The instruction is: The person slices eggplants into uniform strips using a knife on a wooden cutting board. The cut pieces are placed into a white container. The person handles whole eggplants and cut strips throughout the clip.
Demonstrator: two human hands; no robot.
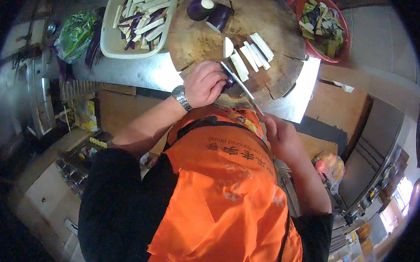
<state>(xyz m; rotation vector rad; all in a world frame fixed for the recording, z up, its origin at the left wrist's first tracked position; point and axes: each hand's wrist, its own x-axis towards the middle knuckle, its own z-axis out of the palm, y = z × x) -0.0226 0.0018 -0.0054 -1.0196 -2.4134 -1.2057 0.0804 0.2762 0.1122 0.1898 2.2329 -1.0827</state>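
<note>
My right hand (277,133) grips the handle of a kitchen knife (239,78), whose blade slants up and left across the near part of a round wooden chopping board (284,32). Against the blade's left side, my left hand (205,82) presses on a dark purple piece of eggplant (229,82), mostly hidden under the fingers. Several pale eggplant strips (250,57) lie just beyond the knife. A cut end piece of eggplant (228,47) rests beside them. Farther back on the board are larger purple eggplant chunks (219,18).
Left of the board, a cream plastic tub (105,38) holds many eggplant strips. Leafy greens in a clear bag (75,37) and whole eggplants (93,43) lie farther left. A red basket (346,38) of vegetable scraps stands right. The metal table edge (128,71) runs before me.
</note>
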